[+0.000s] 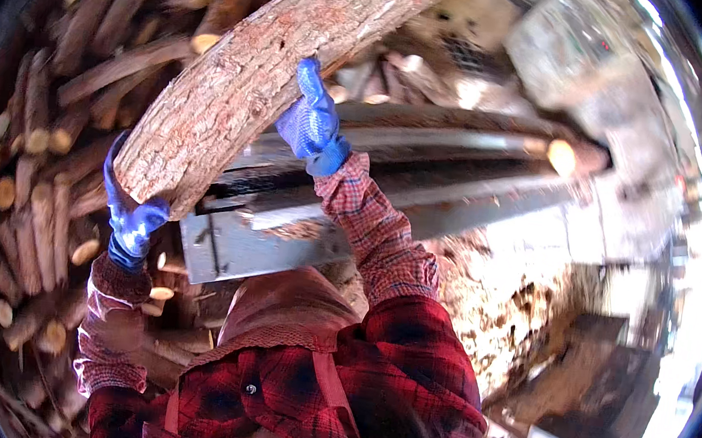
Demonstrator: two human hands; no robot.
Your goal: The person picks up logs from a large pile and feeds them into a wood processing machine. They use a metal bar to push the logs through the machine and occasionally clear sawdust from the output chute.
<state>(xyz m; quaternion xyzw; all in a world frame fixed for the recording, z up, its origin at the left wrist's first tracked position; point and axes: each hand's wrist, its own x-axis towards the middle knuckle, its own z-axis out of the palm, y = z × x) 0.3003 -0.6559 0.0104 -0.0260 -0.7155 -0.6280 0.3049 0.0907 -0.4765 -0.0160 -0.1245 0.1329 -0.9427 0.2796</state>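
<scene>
A thick, rough-barked log (246, 80) is held up on a slant, its near end at the left and its far end at the top of the view. My left hand (135, 218), in a blue glove, clasps the near end, with the thumb and fingers on either side of it. Against the log's right side, about midway along, my right hand (311, 125) grips in a matching glove; its fingers under the log are partly hidden. Below the log runs a metal trough (460, 158) with a long, thinner log (563, 157) in it.
Piled logs (51, 222) fill the left side, many with pale cut ends. A flat metal plate (254, 247) ends the trough close to my body. At the upper right stands a bulky grey machine (625, 137). Wood chips (511, 321) lie heaped at the right.
</scene>
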